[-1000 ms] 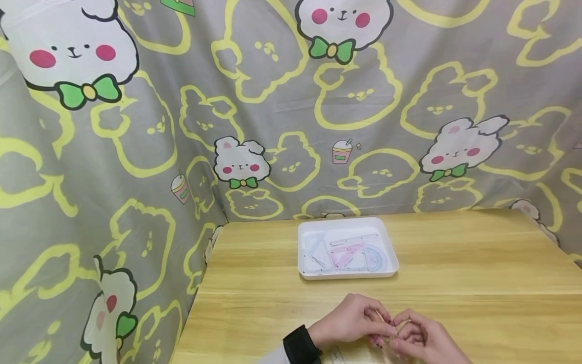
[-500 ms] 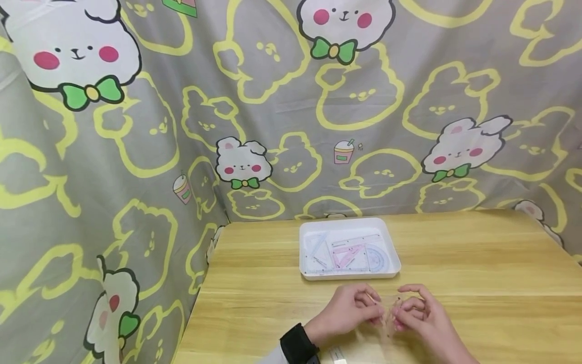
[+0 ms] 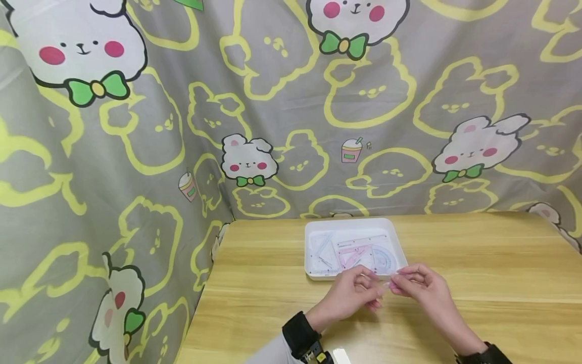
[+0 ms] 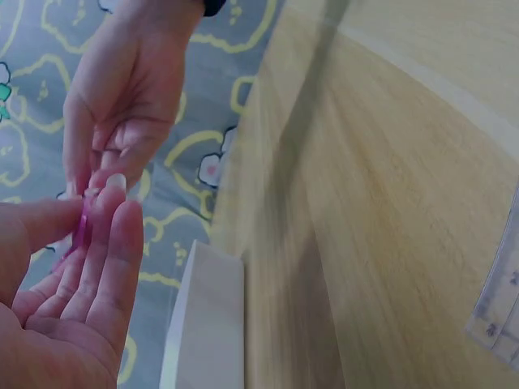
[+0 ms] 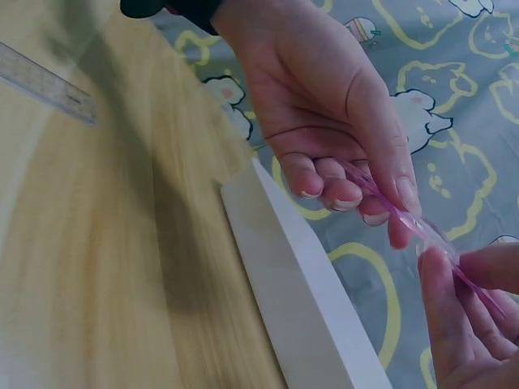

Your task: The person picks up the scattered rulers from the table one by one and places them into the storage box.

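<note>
At the far left and across the back hangs a grey cloth backdrop [image 3: 136, 151] printed with yellow outlines and white cartoon animals wearing green bows. In front of it stands a light wooden table [image 3: 477, 283].

Towards the middle of the table, the person's left hand [image 3: 352, 296], with a black wrist strap [image 3: 297, 337] below it, is raised just above the tabletop. Its thumb and fingers are curled and pinch one end of a thin, transparent pink plastic strip [image 3: 385, 286]. In the right wrist view the same strip [image 5: 405, 212] runs slanting from the left hand's fingertips [image 5: 403, 194] down into the right hand's fingers [image 5: 442, 292].

Just behind the hands sits a shallow white rectangular plastic tray [image 3: 311, 237], which holds clear and pink set squares, a straight ruler and a blue protractor. The strip is held in the air just in front of the tray's near rim, between the two hands.

To the right, the right hand [image 3: 420, 288] pinches the strip's other end, its fingers curled about it. Near the table's front edge, beside the left forearm, lies the end of a clear plastic ruler [image 3: 341, 355].
</note>
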Motion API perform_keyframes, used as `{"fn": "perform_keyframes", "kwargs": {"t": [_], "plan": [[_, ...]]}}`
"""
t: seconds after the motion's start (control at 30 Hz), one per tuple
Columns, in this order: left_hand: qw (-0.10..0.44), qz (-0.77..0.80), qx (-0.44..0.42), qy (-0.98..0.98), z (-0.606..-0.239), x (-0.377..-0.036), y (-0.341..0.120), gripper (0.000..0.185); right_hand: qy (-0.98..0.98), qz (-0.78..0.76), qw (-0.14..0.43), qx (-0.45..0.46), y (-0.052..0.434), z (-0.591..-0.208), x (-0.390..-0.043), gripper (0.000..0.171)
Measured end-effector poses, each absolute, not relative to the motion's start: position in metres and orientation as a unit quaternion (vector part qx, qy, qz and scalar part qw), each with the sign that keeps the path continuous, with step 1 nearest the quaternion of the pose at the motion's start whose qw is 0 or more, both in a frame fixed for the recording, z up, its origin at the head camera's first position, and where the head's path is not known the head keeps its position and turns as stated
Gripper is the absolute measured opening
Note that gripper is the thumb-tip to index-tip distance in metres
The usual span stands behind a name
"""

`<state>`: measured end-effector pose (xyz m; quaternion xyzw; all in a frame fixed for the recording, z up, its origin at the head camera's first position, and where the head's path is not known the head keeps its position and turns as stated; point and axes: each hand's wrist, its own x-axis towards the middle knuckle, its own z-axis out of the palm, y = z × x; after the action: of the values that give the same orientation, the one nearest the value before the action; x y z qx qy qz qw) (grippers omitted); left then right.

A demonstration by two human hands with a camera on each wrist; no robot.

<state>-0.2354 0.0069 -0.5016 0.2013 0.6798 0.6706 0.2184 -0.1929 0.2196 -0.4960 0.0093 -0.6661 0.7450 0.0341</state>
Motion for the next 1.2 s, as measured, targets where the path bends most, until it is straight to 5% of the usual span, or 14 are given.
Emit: {"fn": "perform_keyframes", "kwargs": {"t": [0.27, 0.57, 0.77, 1.2], "plan": [[0.168, 0.663, 0.159, 0.712, -0.502, -0.258, 0.002, 0.021, -0.685, 0.728, 0.025, 0.005, 0.217, -0.499, -0.215, 0.027], [0.158, 0.599, 0.179, 0.764, -0.497, -0.298, -0.011, 0.014, -0.887, 0.444, 0.085, 0.1, 0.206, -0.497, -0.248, 0.035], [0.127, 0.528, 0.174, 0.822, -0.492, -0.316, -0.016, 0.012, -0.908, 0.386, 0.083, 0.138, 0.199, -0.5, -0.272, 0.033], [0.072, 0.351, 0.228, 0.905, -0.5, -0.348, -0.016, 0.038, -0.924, 0.342, 0.078, 0.15, 0.194, -0.503, -0.305, 0.027]]}}
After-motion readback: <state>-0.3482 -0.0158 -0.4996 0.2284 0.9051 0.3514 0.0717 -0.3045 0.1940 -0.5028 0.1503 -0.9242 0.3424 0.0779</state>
